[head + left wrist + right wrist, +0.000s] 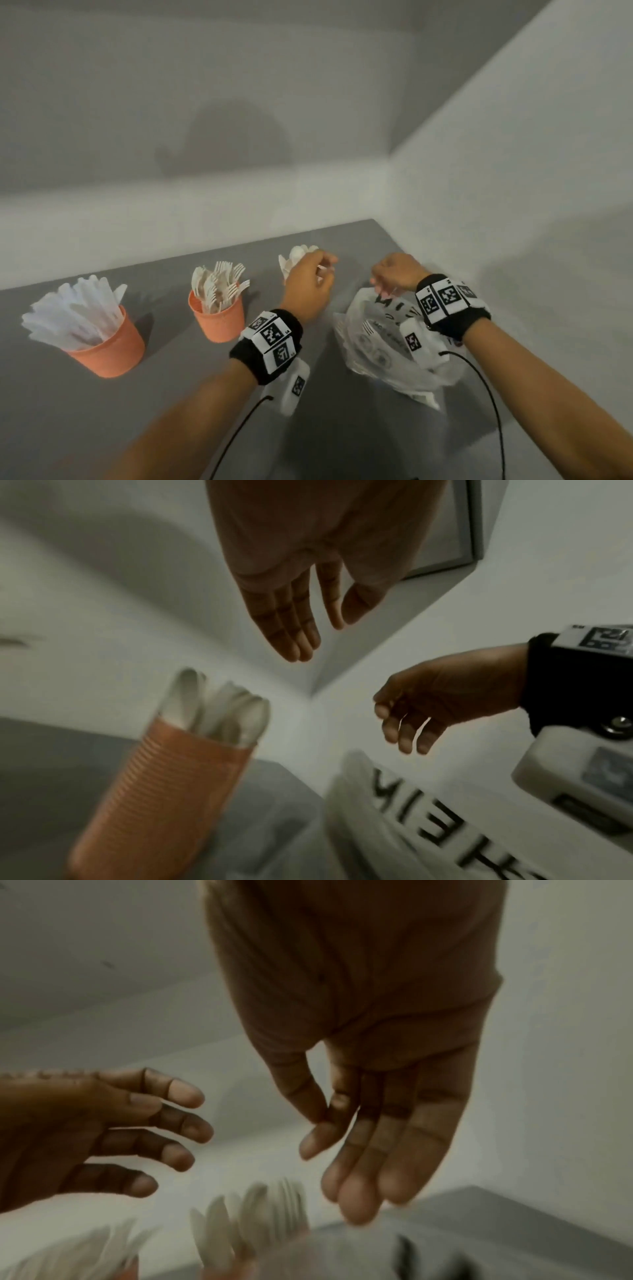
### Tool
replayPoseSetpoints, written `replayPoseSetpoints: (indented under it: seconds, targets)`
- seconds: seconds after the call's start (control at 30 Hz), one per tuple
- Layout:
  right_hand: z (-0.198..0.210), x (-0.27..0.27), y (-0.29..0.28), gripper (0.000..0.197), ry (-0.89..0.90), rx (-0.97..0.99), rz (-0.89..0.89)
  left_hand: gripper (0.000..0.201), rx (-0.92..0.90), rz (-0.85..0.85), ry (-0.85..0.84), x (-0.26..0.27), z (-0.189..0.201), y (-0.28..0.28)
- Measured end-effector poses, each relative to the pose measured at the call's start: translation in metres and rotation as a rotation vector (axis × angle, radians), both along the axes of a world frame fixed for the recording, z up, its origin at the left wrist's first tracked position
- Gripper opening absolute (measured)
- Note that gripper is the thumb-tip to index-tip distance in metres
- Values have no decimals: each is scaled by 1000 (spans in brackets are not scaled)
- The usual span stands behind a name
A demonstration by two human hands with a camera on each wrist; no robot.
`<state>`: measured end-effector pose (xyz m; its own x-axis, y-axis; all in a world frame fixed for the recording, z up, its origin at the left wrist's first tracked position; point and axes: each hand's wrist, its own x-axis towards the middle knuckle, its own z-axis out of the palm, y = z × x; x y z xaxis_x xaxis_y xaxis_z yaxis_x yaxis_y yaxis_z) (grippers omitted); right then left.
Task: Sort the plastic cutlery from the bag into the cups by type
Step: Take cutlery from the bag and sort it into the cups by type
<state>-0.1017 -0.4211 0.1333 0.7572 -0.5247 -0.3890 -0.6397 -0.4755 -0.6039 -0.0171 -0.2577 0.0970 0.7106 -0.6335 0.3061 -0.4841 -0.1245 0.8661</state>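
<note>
Head view, both hands (310,284) empty above bag (380,346), three cups (219,322) filled

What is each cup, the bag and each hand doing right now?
Knife cup: upright, full of knives.
Fork cup: upright, full of forks.
Spoon cup: upright, holds spoons.
Bag: crumpled on the table.
Left hand: open, fingers relaxed, empty, above the spoon cup.
Right hand: open, empty, above the bag.

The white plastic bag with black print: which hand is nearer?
Right. The right hand hovers just above the white plastic bag; the left hand is beside it, over the spoon cup.
</note>
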Motion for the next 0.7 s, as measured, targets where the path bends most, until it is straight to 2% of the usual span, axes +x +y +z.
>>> replayPoseSetpoints:
  seconds: [0.07,0.17,0.3,0.43,0.53,0.63,0.7]
  targets:
    - [-18,-20,-4,29,163,-18,48,17,84,-91,-18,-18,-12,-17]
    - [-46,-40,-1,17,334,-216,185,19,297,-161,-82,-38,-31,-33]
    - [-84,-56,4,38,463,-319,248,27,623,-159,-80,-47,-56,-40]
    - [-113,-66,7,65,391,-313,220,21,649,-118,-11,-51,-61,-36]
    - [-133,-72,14,58,285,-402,153,38,667,-185,-41,-55,-57,-30]
    - [-158,-62,14,55,290,-410,123,49,702,-254,-60,-59,-54,-25]
    - [-155,-56,18,53,270,-429,149,54,717,-282,-42,-61,-55,-20]
